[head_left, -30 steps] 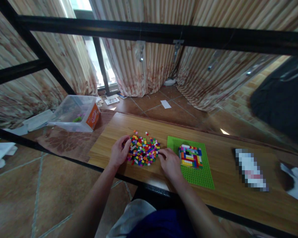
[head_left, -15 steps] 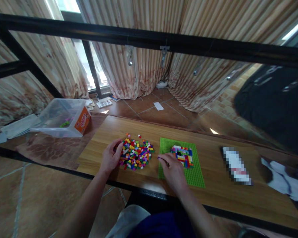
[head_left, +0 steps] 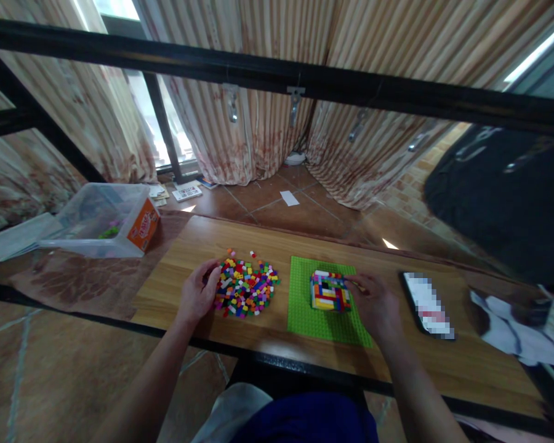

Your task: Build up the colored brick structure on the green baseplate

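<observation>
The left hand (head_left: 198, 292) is partly open, its fingers loosely curled with a gap to the thumb, at the left edge of a loose pile of small coloured bricks (head_left: 245, 289); whether it has hold of one cannot be made out. The right hand (head_left: 376, 301) has its fingers bent and their tips drawn close together at the right side of a squarish brick build (head_left: 329, 292), but whether a brick is pinched there, or the build touched, is unclear. The build sits on a green studded baseplate (head_left: 302, 323), just right of the pile. All of this lies on a wood-grained worktop (head_left: 268, 246) with a dark front edge. Farther right are a phone (head_left: 429, 307), its screen pixelated, and some crumpled white papers (head_left: 512, 329). Left of the worktop, a clear plastic box (head_left: 87, 249) with an orange label stands on a brown patterned rug (head_left: 69, 280). Beyond, a white sheet (head_left: 289, 198) lies on brown floor tiles (head_left: 263, 200), before striped curtains (head_left: 277, 123) and a bright window (head_left: 150, 111). A black metal bar (head_left: 180, 58) crosses the upper view, and a large dark cloth-like mass (head_left: 503, 203) fills the right.
</observation>
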The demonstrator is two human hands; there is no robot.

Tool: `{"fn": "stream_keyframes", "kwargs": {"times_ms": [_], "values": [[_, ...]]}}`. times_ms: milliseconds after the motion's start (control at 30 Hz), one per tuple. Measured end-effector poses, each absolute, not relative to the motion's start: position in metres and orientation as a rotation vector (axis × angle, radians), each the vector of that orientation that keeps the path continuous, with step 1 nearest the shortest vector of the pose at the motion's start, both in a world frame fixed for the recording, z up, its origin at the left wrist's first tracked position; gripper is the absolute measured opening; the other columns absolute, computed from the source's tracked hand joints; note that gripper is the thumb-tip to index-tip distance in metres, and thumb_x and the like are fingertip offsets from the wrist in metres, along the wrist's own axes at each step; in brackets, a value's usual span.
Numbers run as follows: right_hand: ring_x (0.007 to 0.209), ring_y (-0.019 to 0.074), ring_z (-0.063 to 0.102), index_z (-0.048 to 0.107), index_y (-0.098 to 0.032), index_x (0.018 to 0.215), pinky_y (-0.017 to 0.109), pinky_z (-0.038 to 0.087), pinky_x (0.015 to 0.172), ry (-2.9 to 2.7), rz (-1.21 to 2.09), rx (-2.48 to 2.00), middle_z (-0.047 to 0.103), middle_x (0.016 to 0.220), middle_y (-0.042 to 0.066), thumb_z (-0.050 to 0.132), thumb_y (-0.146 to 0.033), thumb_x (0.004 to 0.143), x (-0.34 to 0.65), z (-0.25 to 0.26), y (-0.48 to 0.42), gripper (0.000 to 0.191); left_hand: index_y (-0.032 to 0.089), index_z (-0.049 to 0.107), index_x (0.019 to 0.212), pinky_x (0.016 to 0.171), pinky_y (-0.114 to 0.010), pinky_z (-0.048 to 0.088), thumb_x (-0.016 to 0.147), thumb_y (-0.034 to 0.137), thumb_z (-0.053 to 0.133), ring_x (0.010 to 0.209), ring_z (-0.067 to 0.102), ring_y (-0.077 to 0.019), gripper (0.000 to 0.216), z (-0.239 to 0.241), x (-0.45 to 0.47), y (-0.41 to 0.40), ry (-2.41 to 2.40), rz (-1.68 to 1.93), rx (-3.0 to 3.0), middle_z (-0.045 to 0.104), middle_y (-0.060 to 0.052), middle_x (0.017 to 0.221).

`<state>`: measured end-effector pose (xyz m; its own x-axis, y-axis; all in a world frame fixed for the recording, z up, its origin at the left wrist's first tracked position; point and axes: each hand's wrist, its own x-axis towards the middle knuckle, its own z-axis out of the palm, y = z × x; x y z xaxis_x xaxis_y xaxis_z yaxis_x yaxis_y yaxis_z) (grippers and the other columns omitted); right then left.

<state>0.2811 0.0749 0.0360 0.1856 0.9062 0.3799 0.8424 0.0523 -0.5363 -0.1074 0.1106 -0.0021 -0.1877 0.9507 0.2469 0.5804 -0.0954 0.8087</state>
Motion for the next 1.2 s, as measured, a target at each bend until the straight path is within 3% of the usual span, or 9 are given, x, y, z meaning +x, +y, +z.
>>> {"fn": "stream_keyframes", "kwargs": {"times_ms": [367, 500, 667, 833, 1200], "values": [[0.081, 0.0211, 0.063, 0.076, -0.022, 0.080, 0.037, 0.048, 0.075, -1.579, 0.295, -1.878, 0.068, 0.096, 0.008, 0.058, -0.045, 0.076, 0.283, 0.035, 0.088, 0.029, 0.017, 0.068, 0.111, 0.091, -0.035, 0.053, 0.088, 0.051, 0.050, 0.099, 0.068, -0.0231, 0.044, -0.003, -0.108, 0.111, 1.783, 1.182, 1.664, 0.073, -0.009, 0.107], [0.080, 0.0214, 0.063, 0.074, -0.021, 0.074, 0.038, 0.048, 0.078, -1.473, 0.365, -1.897, 0.070, 0.087, 0.007, 0.063, -0.041, 0.069, 0.281, 0.036, 0.093, 0.024, 0.017, 0.068, 0.110, 0.090, -0.035, 0.053, 0.088, 0.051, 0.051, 0.098, 0.068, -0.0232, 0.044, -0.002, -0.108, 0.111, 1.791, 1.174, 1.660, 0.073, -0.008, 0.106], [0.069, 0.0187, 0.063, 0.074, -0.019, 0.076, 0.034, 0.050, 0.069, -1.075, 0.726, -1.811, 0.070, 0.071, 0.003, 0.073, -0.039, 0.058, 0.274, 0.029, 0.095, 0.026, 0.017, 0.069, 0.110, 0.090, -0.035, 0.053, 0.088, 0.050, 0.051, 0.099, 0.068, -0.0235, 0.044, -0.001, -0.107, 0.111, 1.787, 1.175, 1.653, 0.073, -0.009, 0.107], [0.064, 0.0128, 0.062, 0.073, -0.020, 0.079, 0.026, 0.053, 0.062, -0.670, 0.991, -1.494, 0.070, 0.072, -0.001, 0.083, -0.028, 0.046, 0.269, 0.019, 0.094, 0.036, 0.018, 0.069, 0.109, 0.092, -0.036, 0.052, 0.089, 0.050, 0.050, 0.099, 0.068, -0.0229, 0.042, -0.002, -0.107, 0.111, 1.787, 1.176, 1.663, 0.073, -0.008, 0.106], [0.059, 0.0127, 0.065, 0.074, -0.020, 0.080, 0.024, 0.056, 0.056, -0.546, 1.140, -1.372, 0.071, 0.070, -0.001, 0.083, -0.020, 0.046, 0.271, 0.013, 0.097, 0.035, 0.018, 0.068, 0.111, 0.092, -0.035, 0.053, 0.088, 0.050, 0.052, 0.100, 0.067, -0.0227, 0.043, -0.006, -0.109, 0.111, 1.769, 1.189, 1.673, 0.073, -0.008, 0.108]]}}
